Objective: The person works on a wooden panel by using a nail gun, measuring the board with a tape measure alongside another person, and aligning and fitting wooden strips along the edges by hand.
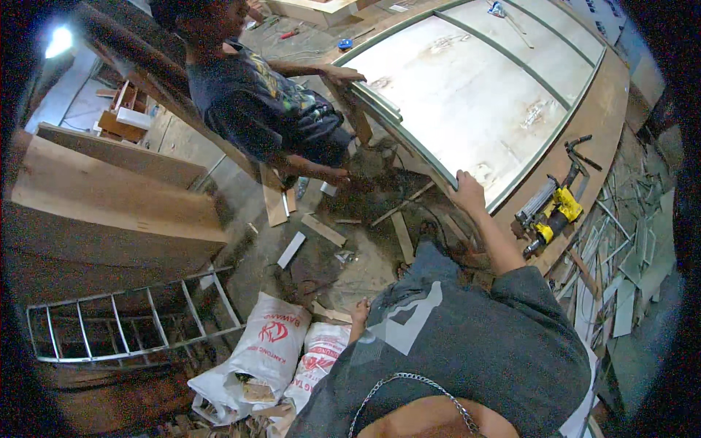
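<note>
A large white panel (467,95) with grey-green framing strips lies on a brown work surface. My right hand (467,193) is closed over its near edge, the thumb on top and the other fingers hidden below. At my side hangs my left hand (360,312), its fingers curled and no held thing showing. Close to my right forearm lies a yellow and black nail gun (561,213). Across from me a person in a dark T-shirt (252,102) rests one hand (343,74) on the panel's left edge; their other arm hangs lower, its hand in shadow.
White printed sacks (266,332) stand by my left side, next to an aluminium ladder (117,321). Wood offcuts (321,230) litter the floor. Long boards (109,190) rise at the left. A blue tape measure (345,44) sits near the panel's far corner; scrap strips (621,241) pile up at right.
</note>
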Available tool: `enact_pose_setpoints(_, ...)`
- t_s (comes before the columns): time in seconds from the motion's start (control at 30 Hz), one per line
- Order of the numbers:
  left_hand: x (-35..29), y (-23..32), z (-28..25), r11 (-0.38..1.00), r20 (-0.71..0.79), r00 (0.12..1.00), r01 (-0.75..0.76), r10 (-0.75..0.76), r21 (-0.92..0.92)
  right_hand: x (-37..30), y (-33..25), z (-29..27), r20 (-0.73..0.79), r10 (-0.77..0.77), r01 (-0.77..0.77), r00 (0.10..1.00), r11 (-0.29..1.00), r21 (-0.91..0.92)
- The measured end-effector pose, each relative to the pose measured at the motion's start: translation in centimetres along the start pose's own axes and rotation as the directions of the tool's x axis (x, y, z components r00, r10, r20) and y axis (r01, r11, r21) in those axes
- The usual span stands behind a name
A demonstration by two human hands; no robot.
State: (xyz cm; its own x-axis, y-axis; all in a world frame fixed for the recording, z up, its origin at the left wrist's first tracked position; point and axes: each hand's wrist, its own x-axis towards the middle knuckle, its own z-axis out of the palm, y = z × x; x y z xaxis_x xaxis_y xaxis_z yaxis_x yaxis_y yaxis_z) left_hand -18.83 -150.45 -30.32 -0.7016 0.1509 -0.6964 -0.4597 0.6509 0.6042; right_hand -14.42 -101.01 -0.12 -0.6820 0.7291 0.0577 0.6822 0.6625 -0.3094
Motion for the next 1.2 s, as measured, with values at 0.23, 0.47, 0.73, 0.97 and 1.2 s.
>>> enact_pose_setpoints(0.23,-1.8,1.1,-0.7,0.997,0.006,0.997,-0.08,0.08,0.018,-0.2,1.1,-0.5,-0.009,0.03,-0.03,1.0,0.999,0.029)
enact_pose_setpoints(0.47,-1.0,1.8,0.3,0.972,0.033,0.972,-0.234,0.234,0.013,0.5,3.6,4.6,0.026,-0.013,0.013,1.0,1.0,-0.011)
enact_pose_setpoints(0.73,0.8,3.2,0.1,0.909,0.005,0.914,-0.404,0.407,-0.107,-0.4,0.9,0.5,0.075,0.04,-0.041,0.996,0.999,0.009)
enact_pose_setpoints(0.97,2.4,5.1,0.4,0.731,-0.33,0.665,-0.514,0.67,0.449,-0.2,1.1,-0.5,0.067,0.061,-0.063,0.996,0.998,0.03)
enact_pose_setpoints(1.2,-4.3,9.9,-0.2,0.795,-0.26,0.876,-0.198,0.407,0.574,-0.5,-0.1,0.0,0.085,0.056,-0.056,0.995,0.998,-0.007)
